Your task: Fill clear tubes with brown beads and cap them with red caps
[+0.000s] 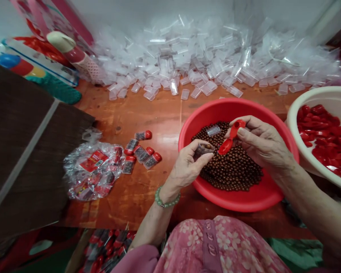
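My left hand [191,163] is closed round a small clear plastic container [204,148] with brown balls inside, its mouth turned to the right. In my right hand [263,142] is a red flip-top cap [230,137], pinched between thumb and fingers. Cap and container are close together but apart. Both hands are above a red basin [189,127] that holds a heap of small brown balls [235,170]. One clear container [213,131] lies on the balls near the back.
Many clear containers [184,94] are piled along the back. A white tub [292,104] of red caps [329,140] stands right. Left of the basin lie several filled, capped containers [143,154] and a clear plastic bag [93,170]. A dark box [25,151] stands far left.
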`<act>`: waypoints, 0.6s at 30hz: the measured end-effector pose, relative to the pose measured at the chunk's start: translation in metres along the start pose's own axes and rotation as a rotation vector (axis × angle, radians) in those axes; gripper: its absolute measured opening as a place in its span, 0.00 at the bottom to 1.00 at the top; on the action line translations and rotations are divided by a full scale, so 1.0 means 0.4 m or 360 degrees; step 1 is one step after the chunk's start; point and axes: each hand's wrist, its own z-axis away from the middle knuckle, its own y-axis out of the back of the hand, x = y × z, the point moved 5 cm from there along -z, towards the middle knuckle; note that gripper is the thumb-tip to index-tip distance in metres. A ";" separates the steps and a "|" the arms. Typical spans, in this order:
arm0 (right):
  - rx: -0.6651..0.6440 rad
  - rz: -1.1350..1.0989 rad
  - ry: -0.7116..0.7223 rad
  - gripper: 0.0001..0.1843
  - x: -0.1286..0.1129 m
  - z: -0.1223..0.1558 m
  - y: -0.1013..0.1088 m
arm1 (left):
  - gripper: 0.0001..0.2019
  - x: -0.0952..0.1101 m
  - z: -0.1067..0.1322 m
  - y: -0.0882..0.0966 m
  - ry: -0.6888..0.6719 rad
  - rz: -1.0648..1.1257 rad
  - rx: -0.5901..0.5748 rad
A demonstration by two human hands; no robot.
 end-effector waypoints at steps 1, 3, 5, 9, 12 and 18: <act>0.0033 -0.0026 -0.0006 0.18 -0.001 0.001 0.001 | 0.10 -0.003 0.000 -0.003 0.0035 0.0063 -0.0020; 0.0105 -0.0088 0.0009 0.17 -0.007 0.005 0.004 | 0.12 -0.010 -0.001 -0.010 0.0096 0.0215 -0.0060; 0.0153 -0.0143 0.0049 0.16 -0.011 0.010 0.002 | 0.14 -0.016 -0.005 -0.016 0.0127 0.0351 -0.0067; 0.0116 -0.0114 0.0084 0.15 0.000 0.022 -0.010 | 0.17 -0.025 -0.015 -0.034 0.0183 0.0592 -0.0029; 0.0116 0.0104 0.0118 0.14 0.006 0.035 -0.005 | 0.20 -0.037 -0.022 -0.043 0.0204 0.0741 0.0038; -0.0044 0.0917 0.0379 0.10 -0.035 0.053 -0.008 | 0.20 -0.046 -0.034 -0.035 0.0148 0.0604 0.0153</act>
